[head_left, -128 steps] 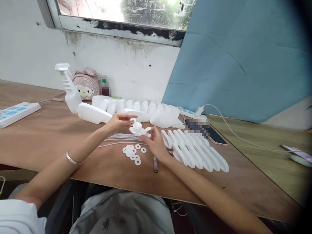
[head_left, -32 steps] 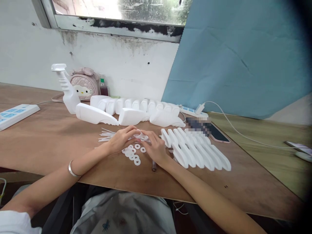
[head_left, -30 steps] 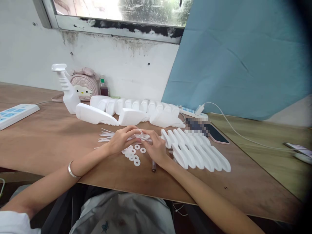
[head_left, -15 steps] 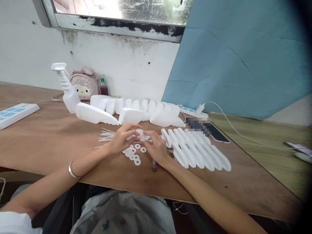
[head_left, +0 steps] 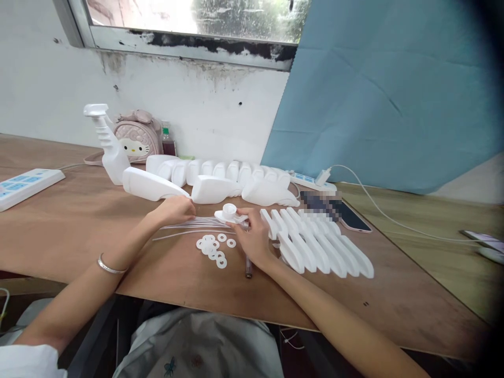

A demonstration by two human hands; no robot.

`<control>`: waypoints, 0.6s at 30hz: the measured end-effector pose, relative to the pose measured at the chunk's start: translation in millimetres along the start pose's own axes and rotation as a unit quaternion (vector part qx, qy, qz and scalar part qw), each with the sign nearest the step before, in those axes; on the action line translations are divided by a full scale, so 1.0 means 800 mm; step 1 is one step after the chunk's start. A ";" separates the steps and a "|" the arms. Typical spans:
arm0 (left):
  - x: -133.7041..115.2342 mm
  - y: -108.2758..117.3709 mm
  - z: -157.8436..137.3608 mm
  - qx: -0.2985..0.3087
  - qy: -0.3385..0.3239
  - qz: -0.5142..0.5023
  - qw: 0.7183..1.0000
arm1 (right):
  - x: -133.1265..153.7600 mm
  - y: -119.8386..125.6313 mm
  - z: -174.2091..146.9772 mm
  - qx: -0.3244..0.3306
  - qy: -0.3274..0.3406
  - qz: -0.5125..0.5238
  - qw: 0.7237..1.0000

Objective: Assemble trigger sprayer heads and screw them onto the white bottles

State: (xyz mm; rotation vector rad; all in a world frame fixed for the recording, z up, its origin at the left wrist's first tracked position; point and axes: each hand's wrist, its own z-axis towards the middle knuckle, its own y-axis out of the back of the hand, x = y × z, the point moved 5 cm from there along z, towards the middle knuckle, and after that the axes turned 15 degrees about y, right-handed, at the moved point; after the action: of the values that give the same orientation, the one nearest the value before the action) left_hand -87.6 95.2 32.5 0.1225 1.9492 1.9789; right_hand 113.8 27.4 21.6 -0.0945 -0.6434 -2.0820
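My right hand (head_left: pixel 254 236) grips a white spray trigger head (head_left: pixel 229 212), its round collar turned upward. My left hand (head_left: pixel 178 210) is closed at the pile of thin white tubes (head_left: pixel 205 222), fingers curled together; what it pinches, if anything, is hidden. Nearer me lie several flat white washers (head_left: pixel 221 261), some overlapping. Beneath my right wrist a dark, slim rod-like tool (head_left: pixel 248 268) partly shows.
White bottles (head_left: pixel 214 189) lie in rows behind my hands. One bottle with a sprayer (head_left: pixel 114 157) stands at left. Several white trigger-head shells (head_left: pixel 326 252) lie at right, beside a phone (head_left: pixel 354 216). Power strips (head_left: pixel 27 184) sit at the left and the back.
My left hand has let go of the spray trigger head and moved left to the tubes. The right hand still holds the head, and its round collar now shows more fully.
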 end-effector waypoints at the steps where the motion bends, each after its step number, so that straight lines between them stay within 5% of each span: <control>1: -0.001 -0.002 0.000 0.014 -0.004 0.009 1.000 | 0.001 0.000 -0.001 0.000 0.006 0.001 1.000; 18: -0.001 -0.003 0.001 -0.007 0.005 0.017 1.000 | 0.003 -0.009 -0.007 0.024 0.014 0.010 1.000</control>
State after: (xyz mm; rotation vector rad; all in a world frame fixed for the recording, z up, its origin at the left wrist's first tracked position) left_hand -85.9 95.4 30.1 0.1429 1.9528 2.0174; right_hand 107.6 25.7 14.8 -0.0435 -0.6715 -2.0443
